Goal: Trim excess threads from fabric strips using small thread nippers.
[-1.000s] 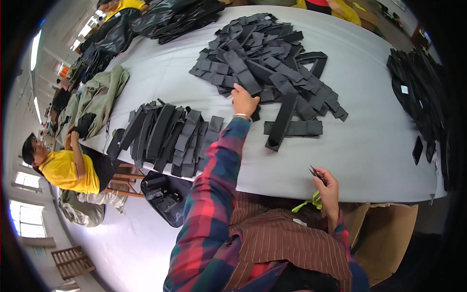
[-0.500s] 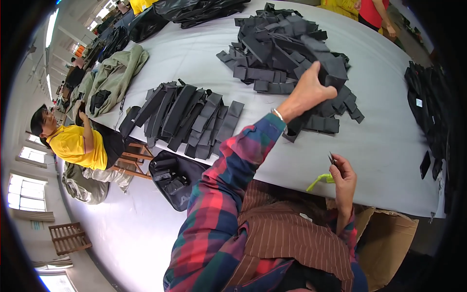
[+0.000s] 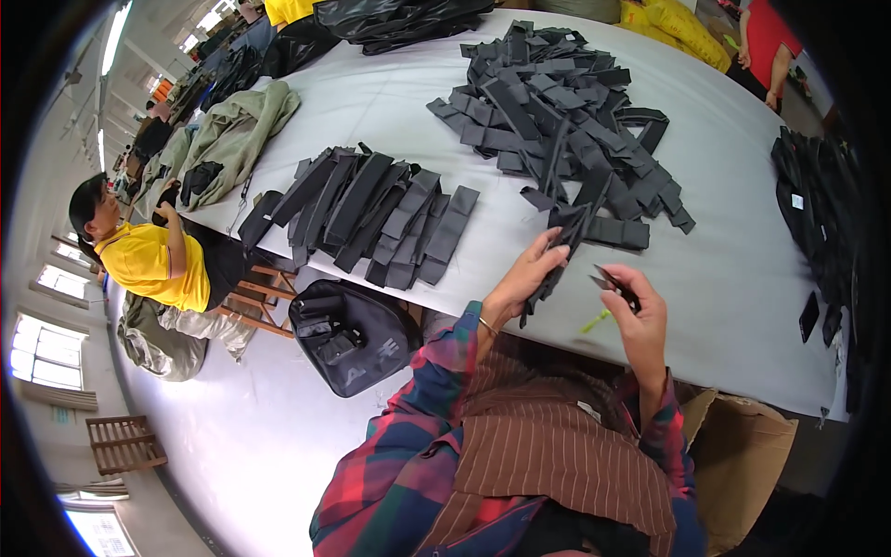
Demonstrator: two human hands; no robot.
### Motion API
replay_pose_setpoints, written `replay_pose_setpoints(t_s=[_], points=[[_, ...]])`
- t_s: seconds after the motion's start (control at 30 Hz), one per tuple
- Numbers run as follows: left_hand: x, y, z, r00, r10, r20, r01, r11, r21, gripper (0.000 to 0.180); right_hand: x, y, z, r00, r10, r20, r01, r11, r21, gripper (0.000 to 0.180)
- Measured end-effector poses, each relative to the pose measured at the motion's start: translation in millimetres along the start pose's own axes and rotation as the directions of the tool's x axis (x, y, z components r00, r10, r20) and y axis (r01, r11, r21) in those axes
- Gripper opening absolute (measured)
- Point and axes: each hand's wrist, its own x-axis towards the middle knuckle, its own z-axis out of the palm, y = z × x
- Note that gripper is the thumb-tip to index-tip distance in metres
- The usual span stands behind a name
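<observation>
My left hand (image 3: pixel 525 278) is closed on a dark grey fabric strip (image 3: pixel 569 232) that reaches from the near edge of the pile (image 3: pixel 557 102). Between the fingers of my right hand (image 3: pixel 640 325) is a small pair of thread snips (image 3: pixel 608 278), their points towards the strip but apart from it. A yellow-green tie (image 3: pixel 596 320) hangs below the snips. To the left, similar strips (image 3: pixel 371 209) lie side by side in a row along the table's near edge.
Black garments (image 3: pixel 817 223) and a phone (image 3: pixel 809 316) lie on the white table (image 3: pixel 733 306) at right. A cardboard box (image 3: pixel 742 446) stands below. At left are a black bag (image 3: pixel 371 353), a wooden stool (image 3: pixel 251 302) and a person in yellow (image 3: pixel 158 265).
My left hand has drawn back from the pile towards me with a strip. My right hand has risen slightly, bringing the snips near it. The view has shifted a little.
</observation>
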Motion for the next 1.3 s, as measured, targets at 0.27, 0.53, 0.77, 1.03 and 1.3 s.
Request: replay_pose_setpoints(t_s=[0.27, 0.53, 0.77, 1.03, 1.3], points=[[-17, -31, -33, 0.932, 0.357, 0.063, -0.299, 0.657, 0.692, 0.058, -11, 14, 12, 0.999, 0.017, 0.041, -0.017, 1.0, -0.005, 0.023], [-49, 97, -201, 0.387, 0.918, -0.09, 0.069, 0.068, 0.995, 0.024, -28, 53, -9, 0.99, 0.125, -0.062, -0.129, 0.989, -0.07, 0.022], [-44, 121, -270, 0.502, 0.864, 0.031, 0.263, -0.187, 0.946, 0.025, -18, 61, 6, 0.984, 0.175, -0.015, -0.175, 0.982, -0.072, 0.023], [-41, 132, -275, 0.464, 0.886, 0.001, 0.2, -0.106, 0.974, 0.011, -8, 57, 13, 0.981, 0.195, 0.013, -0.194, 0.979, -0.071, 0.024], [-93, 141, -167, 0.936, 0.335, -0.108, -0.2, 0.758, 0.621, 0.011, -9, 62, 12, 0.982, 0.187, 0.014, -0.184, 0.977, -0.103, 0.023]])
